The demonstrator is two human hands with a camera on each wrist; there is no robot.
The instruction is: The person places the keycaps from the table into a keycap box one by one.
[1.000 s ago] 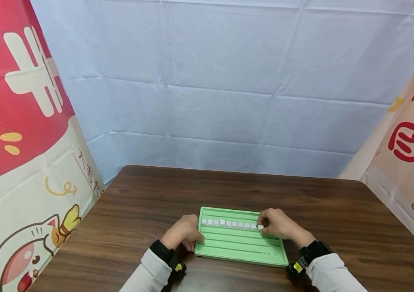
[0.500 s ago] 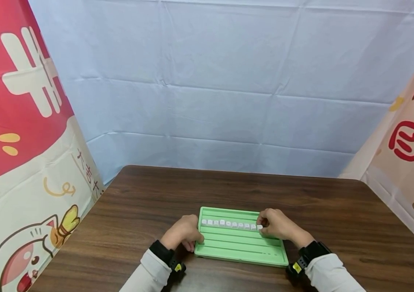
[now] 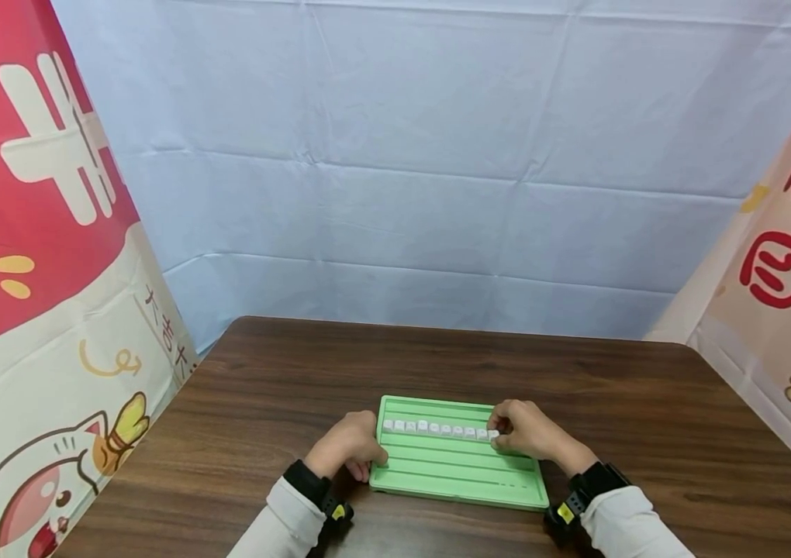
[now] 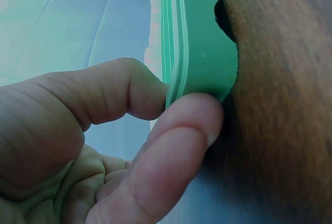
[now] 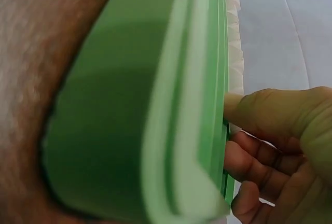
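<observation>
Here the green tray lies flat on the wooden table, at six o'clock near its front edge. The left hand pinches the tray's nine o'clock edge between thumb and fingers. The right hand pinches the last white keycap at the three o'clock end of the keycap row.

Both forearms come in from the near edge of the table, in pale sleeves with dark bands at the wrists. The left hand is at the left edge of the tray, its thumb and one finger pinching the rim. The right hand is near the right edge, fingers curled, fingertips pinching a small white piece.
</observation>
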